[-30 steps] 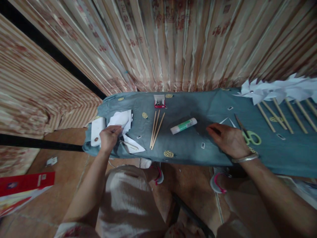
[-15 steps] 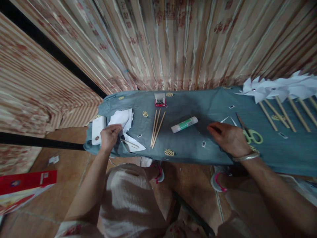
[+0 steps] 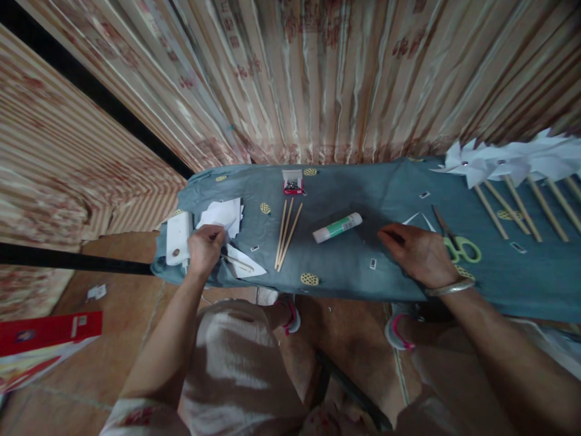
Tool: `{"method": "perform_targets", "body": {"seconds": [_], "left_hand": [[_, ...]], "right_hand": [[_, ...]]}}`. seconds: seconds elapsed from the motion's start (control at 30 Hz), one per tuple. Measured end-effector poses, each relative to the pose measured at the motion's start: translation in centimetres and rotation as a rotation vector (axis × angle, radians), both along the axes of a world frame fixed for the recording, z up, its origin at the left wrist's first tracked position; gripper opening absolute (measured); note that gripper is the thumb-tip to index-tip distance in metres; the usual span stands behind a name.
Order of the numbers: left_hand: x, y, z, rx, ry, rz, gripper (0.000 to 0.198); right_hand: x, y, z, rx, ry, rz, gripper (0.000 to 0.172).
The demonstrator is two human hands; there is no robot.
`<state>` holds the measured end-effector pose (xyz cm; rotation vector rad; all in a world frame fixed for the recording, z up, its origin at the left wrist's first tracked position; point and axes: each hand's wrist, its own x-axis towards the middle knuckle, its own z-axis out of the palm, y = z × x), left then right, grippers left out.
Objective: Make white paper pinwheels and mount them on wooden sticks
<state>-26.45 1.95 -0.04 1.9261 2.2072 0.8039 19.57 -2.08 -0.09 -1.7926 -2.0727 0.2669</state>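
Note:
My left hand (image 3: 206,249) is closed in a pinch at the near edge of several sheets of white paper (image 3: 228,213), which lie at the left end of the table. A white folded paper piece (image 3: 247,261) with a slim pale tool (image 3: 238,263) on it lies just right of that hand. My right hand (image 3: 415,249) rests on the cloth with its fingers curled together, and nothing shows in them. Scissors with green handles (image 3: 462,248) and two thin paper slivers (image 3: 427,222) lie beside it. To its left is a glue stick (image 3: 338,228).
Wooden sticks (image 3: 287,236) and a small red box of metal pins (image 3: 293,183) are mid-table. Paper pinwheels on sticks (image 3: 472,165) line the right end. A white device (image 3: 178,237) stands at the left edge. Curtains (image 3: 318,85) hang behind the blue-grey cloth (image 3: 385,188).
My left hand has shifted slightly up and right over the white paper, and the raised top sheet now looks flatter. My right hand has hardly moved.

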Motion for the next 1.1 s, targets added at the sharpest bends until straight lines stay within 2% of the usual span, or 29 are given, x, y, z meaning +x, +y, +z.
{"method": "perform_targets", "body": {"seconds": [0.2, 0.4, 0.6, 1.1], "left_hand": [[0.19, 0.06, 0.11, 0.010, -0.128, 0.097, 0.016], [-0.22, 0.05, 0.13, -0.002, -0.236, 0.105, 0.012], [-0.20, 0.10, 0.00, -0.030, -0.372, 0.212, 0.010], [-0.60, -0.30, 0.47, -0.066, -0.417, 0.106, 0.008]], "right_hand": [[0.02, -0.08, -0.07, 0.022, 0.007, 0.002, 0.034], [0.01, -0.07, -0.03, 0.023, -0.003, 0.011, 0.033], [-0.09, -0.15, 0.00, 0.013, 0.003, 0.014, 0.034], [-0.04, 0.00, -0.48, 0.059, -0.002, 0.028, 0.028]]}}
